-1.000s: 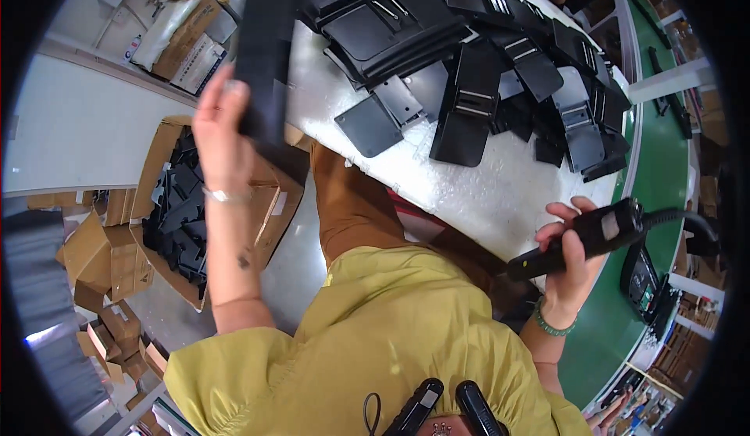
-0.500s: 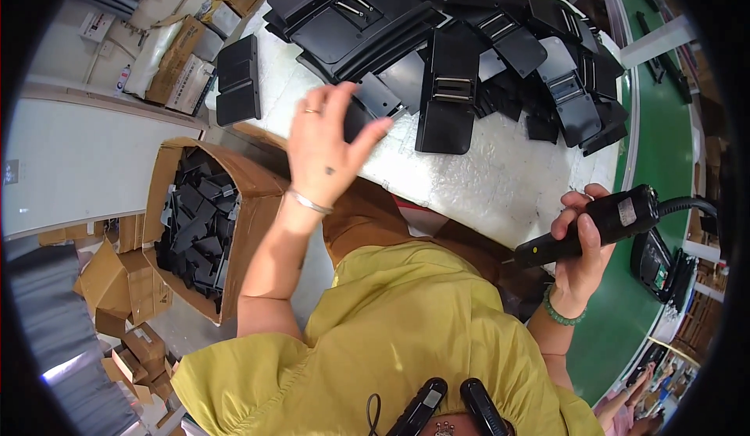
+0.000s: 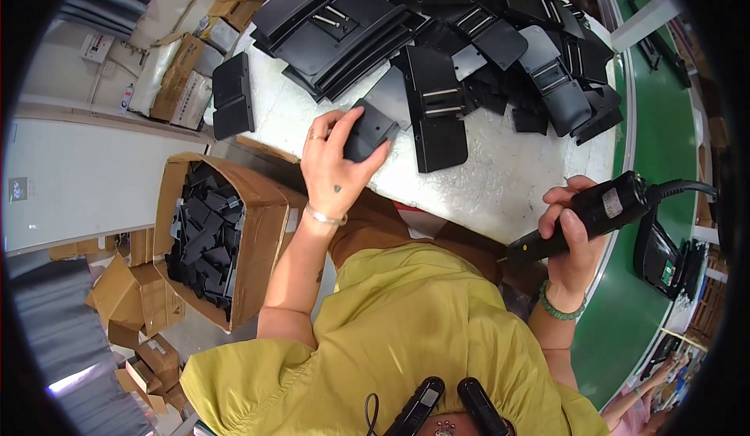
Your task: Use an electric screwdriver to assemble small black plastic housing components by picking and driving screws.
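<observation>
At the left, we are seeing an open cardboard box (image 3: 264, 260) standing beside the white counter (image 3: 512, 178), and loose black parts (image 3: 207, 233) are filling it. On the counter's left end, a black two-section plate (image 3: 233, 96) is lying apart from the others. Farther right, on the far side, a stack of wide black plates (image 3: 324, 41) is sitting. Nearer than that stack, our left hand (image 3: 334, 166) is pinching a small dark plate (image 3: 366, 133) between thumb and fingers by the counter's near edge; we cannot tell whether the plate is resting on the surface. Just right of it, a long black plate (image 3: 439, 141) with two bright metal bars is lying, and more black plates are overlapping toward the far right. At the right, our right hand (image 3: 576, 241) is closing around a black handheld tool (image 3: 590, 211); its narrow end is pointing left and near, and a black cord (image 3: 681, 187) is leading off right. Beyond, a green surface (image 3: 605, 327) is carrying a black device (image 3: 655, 260).
</observation>
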`<state>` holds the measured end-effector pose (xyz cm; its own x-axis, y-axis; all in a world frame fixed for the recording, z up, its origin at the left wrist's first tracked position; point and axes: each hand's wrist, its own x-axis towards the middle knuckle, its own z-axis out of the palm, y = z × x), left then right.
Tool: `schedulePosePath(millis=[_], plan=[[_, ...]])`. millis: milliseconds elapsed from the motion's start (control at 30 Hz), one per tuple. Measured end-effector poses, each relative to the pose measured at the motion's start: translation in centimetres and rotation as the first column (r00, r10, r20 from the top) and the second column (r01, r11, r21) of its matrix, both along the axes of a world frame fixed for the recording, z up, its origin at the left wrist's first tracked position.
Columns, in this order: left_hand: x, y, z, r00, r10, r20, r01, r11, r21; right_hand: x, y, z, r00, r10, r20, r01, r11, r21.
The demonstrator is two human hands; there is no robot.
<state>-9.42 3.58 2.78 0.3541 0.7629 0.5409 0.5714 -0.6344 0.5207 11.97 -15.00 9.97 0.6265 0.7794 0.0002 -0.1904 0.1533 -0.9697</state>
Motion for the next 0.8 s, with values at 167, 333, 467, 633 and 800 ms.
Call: schedulePosePath(millis=[167, 333, 467, 633, 800], plan=[[2.7, -3.1, 5.2, 0.964, -0.188, 0.189, 0.188, 0.982, 0.016, -1.6, 1.3, -0.7, 0.991, 0.111, -0.075, -0.113, 0.993, -0.025], [5.8, -0.1, 4.4, 0.978, -0.029, 0.205, 0.035, 0.999, -0.026, -2.0, 5.3, -2.7, 0.977, 0.205, 0.058, -0.192, 0.965, -0.179], [5.6, -0.1, 2.9, 0.961, -0.035, 0.275, 0.087, 0.98, -0.18, -1.1, 5.6, -2.6, 0.989, 0.147, -0.019, -0.148, 0.984, -0.102], [7.2, -3.4, 4.3, 0.944, -0.196, 0.264, 0.186, 0.98, 0.066, -2.1, 6.2, -1.5, 0.986, 0.079, -0.149, -0.08, 0.997, 0.003], [8.5, -6.4, 5.6, 0.933, -0.328, 0.151, 0.324, 0.945, 0.049, -1.7, 5.0, -0.6, 0.973, -0.034, -0.227, 0.035, 0.999, -0.002]])
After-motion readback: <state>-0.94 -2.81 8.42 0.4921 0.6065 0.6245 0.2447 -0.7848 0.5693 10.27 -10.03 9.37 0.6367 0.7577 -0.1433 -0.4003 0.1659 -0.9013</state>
